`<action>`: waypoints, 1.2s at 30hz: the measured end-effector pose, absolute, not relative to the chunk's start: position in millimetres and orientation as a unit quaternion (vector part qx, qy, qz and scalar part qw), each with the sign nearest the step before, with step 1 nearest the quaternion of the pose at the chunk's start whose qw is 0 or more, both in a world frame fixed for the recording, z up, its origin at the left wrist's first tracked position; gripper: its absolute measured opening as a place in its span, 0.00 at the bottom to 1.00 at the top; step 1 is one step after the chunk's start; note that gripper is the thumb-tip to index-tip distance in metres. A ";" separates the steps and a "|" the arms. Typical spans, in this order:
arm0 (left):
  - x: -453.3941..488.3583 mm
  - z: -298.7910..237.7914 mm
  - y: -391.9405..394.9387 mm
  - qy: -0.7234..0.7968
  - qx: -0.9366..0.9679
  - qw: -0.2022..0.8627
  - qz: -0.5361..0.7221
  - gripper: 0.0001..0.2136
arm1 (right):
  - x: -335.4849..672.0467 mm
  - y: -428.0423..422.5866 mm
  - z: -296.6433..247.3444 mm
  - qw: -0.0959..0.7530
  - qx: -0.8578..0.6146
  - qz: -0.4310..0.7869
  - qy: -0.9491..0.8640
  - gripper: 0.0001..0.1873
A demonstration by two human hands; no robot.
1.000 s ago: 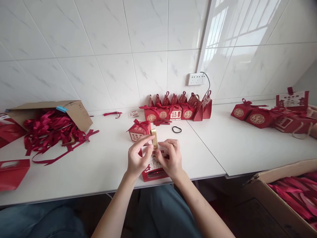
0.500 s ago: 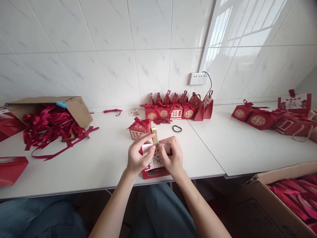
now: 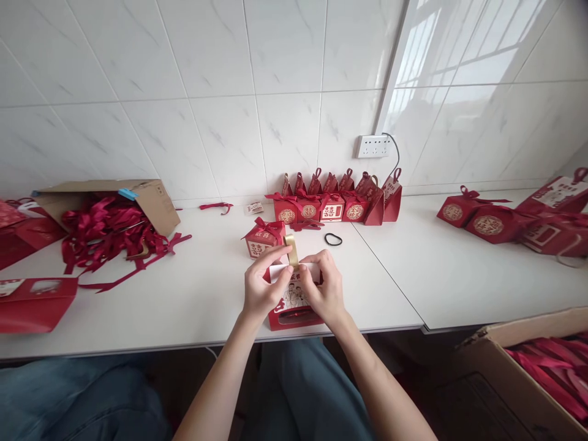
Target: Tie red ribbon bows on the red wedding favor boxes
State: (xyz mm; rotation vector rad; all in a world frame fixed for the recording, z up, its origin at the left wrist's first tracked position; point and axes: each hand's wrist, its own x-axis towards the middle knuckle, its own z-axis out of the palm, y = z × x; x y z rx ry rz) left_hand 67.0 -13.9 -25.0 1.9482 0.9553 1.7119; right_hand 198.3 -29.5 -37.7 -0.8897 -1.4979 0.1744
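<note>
A flat red gift box [image 3: 294,306] with a printed white panel lies at the near edge of the white table [image 3: 193,300]. My left hand [image 3: 261,288] and my right hand [image 3: 325,289] both rest on its upper part, fingers pinched together around a gold ribbon handle [image 3: 291,250] that stands up between them. Just behind my left hand sits a small closed red box with a bow [image 3: 263,239].
A row of finished red boxes [image 3: 331,202] lines the wall, with a black hair band [image 3: 333,239] in front. A tipped cardboard box [image 3: 114,202] spills red ribbons at left. More red boxes [image 3: 487,217] lie at right; a carton of red blanks [image 3: 542,373] stands lower right.
The view has shifted slightly. My hands stay pinched at the gold handle, and the white top flap of the red box now shows more between my fingers.
</note>
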 end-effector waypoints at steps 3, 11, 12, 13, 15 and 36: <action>67.8 -23.7 -14.5 0.341 0.695 0.181 0.607 0.13 | 199.3 -29.0 -38.0 0.637 -0.388 0.083 -0.661 0.05; 67.2 -22.9 -14.8 0.344 0.701 0.162 0.604 0.13 | 197.0 -28.0 -39.2 0.645 -0.397 0.074 -0.649 0.03; 67.2 -22.3 -14.7 0.345 0.702 0.164 0.601 0.13 | 196.8 -27.9 -39.0 0.644 -0.397 0.075 -0.650 0.03; 67.4 -21.6 -14.6 0.345 0.703 0.168 0.599 0.12 | 196.8 -27.8 -39.1 0.643 -0.397 0.076 -0.651 0.04; 67.8 -20.1 -15.0 0.344 0.709 0.175 0.590 0.11 | 198.1 -28.0 -41.8 0.641 -0.391 0.093 -0.654 0.04; 35.1 -78.8 -63.4 0.474 0.674 0.314 0.471 0.31 | 237.2 -50.4 -99.1 0.635 -0.328 0.492 -0.497 0.25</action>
